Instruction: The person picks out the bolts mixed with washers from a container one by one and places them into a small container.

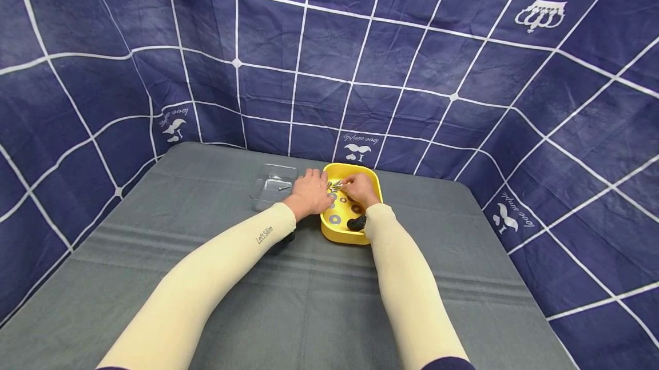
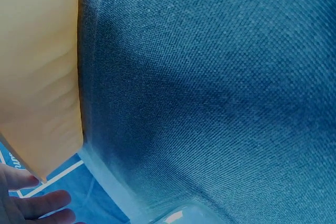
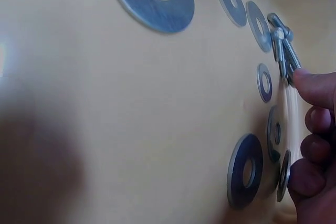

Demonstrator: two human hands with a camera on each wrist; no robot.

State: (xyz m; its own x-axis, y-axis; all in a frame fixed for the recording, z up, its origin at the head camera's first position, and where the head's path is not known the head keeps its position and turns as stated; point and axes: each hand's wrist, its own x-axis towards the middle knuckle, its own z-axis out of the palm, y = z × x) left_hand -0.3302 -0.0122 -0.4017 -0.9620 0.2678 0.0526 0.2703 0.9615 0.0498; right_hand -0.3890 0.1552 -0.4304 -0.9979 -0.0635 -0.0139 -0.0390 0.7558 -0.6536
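My right hand (image 1: 361,190) reaches into a yellow bin (image 1: 344,237) with its fingers curled. In the right wrist view, its thumb (image 3: 315,87) meets the end of a bolt (image 3: 292,53) in a small pile of metal bolts, and the hand seems to pinch it. Flat metal washers (image 3: 245,170) of several sizes lie spread over the bin floor. At the bin's left rim rests my left hand (image 1: 311,193), fingers extended. Part of that hand (image 2: 34,203) shows at the lower left of the left wrist view, its fingers spread.
Left of the bin stands a clear plastic box (image 1: 262,193) with a bolt (image 1: 284,189) inside. Both containers are on a grey cloth-covered table (image 1: 319,301). Blue checked curtains (image 1: 329,50) enclose the table at the back and sides. A black object (image 1: 356,223) shows under the right wrist.
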